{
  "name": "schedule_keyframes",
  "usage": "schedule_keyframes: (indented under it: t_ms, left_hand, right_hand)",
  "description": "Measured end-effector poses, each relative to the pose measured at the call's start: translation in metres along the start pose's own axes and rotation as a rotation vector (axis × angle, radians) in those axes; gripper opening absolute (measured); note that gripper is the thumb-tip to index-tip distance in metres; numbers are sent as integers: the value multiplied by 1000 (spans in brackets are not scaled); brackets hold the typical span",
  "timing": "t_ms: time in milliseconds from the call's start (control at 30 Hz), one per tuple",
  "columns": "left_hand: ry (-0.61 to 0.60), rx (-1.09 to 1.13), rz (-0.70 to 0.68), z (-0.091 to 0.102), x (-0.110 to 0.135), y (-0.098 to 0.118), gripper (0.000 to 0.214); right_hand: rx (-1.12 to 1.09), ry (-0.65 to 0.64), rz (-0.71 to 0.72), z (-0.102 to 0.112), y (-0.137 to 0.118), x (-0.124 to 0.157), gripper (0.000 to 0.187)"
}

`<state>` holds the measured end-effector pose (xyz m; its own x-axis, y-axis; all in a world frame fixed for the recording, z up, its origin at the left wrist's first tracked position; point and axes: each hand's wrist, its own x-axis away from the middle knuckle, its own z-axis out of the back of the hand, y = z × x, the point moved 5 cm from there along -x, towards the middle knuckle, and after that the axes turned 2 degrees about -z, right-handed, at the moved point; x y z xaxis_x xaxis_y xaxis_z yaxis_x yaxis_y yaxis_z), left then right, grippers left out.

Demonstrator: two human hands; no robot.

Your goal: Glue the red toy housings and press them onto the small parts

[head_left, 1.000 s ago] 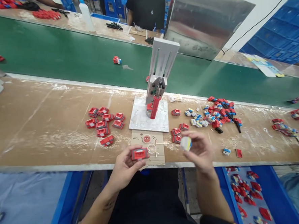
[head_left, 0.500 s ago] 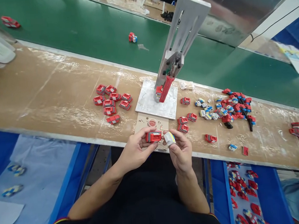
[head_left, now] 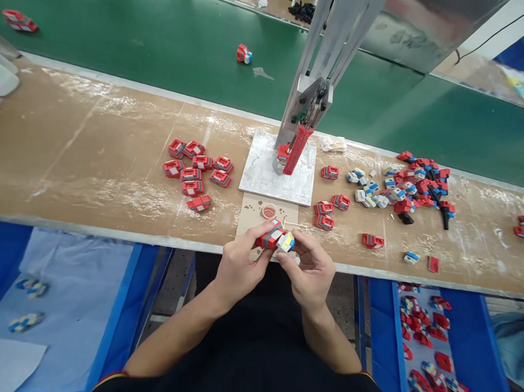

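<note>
Between the thumb and fingers of my left hand (head_left: pixel 242 262) is a red and grey plastic toy part (head_left: pixel 271 235). My right hand (head_left: pixel 311 267) pinches a smaller white, yellow and blue plastic piece (head_left: pixel 286 242) against or just beside the red part; the fingers hide whether they join. Just beyond my hands, a small round dish (head_left: pixel 269 211) of reddish stuff sits on a stained card (head_left: pixel 250 211). A thin stick (head_left: pixel 295 224) lies to its right. Behind stands a lever press with a red handle (head_left: pixel 298 149) on a metal base plate (head_left: pixel 260 172).
Several red parts (head_left: pixel 191 174) lie left of the press. A mixed pile of red, blue and white pieces (head_left: pixel 415 186) is on the right. A green conveyor (head_left: pixel 147 55) runs behind the bench (head_left: pixel 86 153). Blue bins (head_left: pixel 470 337) flank me below, and another person's sleeve (head_left: pixel 520 346) shows lower right.
My right hand has brought the white, yellow and blue piece left to the red part and turned it. The red part has tilted in my left hand. The view has shifted slightly.
</note>
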<state>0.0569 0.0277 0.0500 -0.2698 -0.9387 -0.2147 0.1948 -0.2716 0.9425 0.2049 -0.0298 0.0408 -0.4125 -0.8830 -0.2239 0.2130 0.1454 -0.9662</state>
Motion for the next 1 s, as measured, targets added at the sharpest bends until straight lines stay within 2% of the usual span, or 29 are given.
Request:
schedule_keyframes:
  t_ms: [133, 267, 333, 400, 500, 567, 667, 700, 733, 867, 933, 1000]
  left_hand:
    - [23, -141, -101, 0, 3, 2, 37]
    - [-38, -44, -154, 2, 4, 5, 55]
    - [-40, 103, -85, 3, 2, 1, 59]
    - [18, 269, 75, 4, -2, -9, 50]
    - [104, 457, 306, 5, -6, -28, 45]
    - [174, 522, 378, 13, -8, -40, 51]
    - [269, 547, 389, 34, -12, -59, 53]
    - [276, 539, 378, 41, -15, -64, 53]
    - [262, 521, 366, 47, -20, -68, 52]
    - [111, 402, 353, 55, -48, -72, 53]
    - [76, 385, 360, 56, -60, -69, 55]
    - [86, 394, 366, 58, -66, -66, 57]
  right_hand:
    - [85, -31, 89, 0, -5, -6, 38]
    - [171, -44, 191, 0, -9, -9, 44]
    - [218, -54, 274, -5, -11, -5, 53]
    - [242, -89, 354, -11, -15, -5, 60]
    - [269, -301, 413, -18, -20, -24, 56]
    - [286, -419, 394, -9, -25, -54, 51]
    - [300, -314, 330, 22, -35, -108, 34]
    - [301, -303, 305, 29, -38, -122, 29]
    - [298, -346, 276, 29, -38, -132, 27]
    - [260, -701, 102, -3, -26, -144, 37]
    - [219, -764, 73, -15, -25, -146, 36]
    - [165, -811, 94, -18, -35, -150, 35]
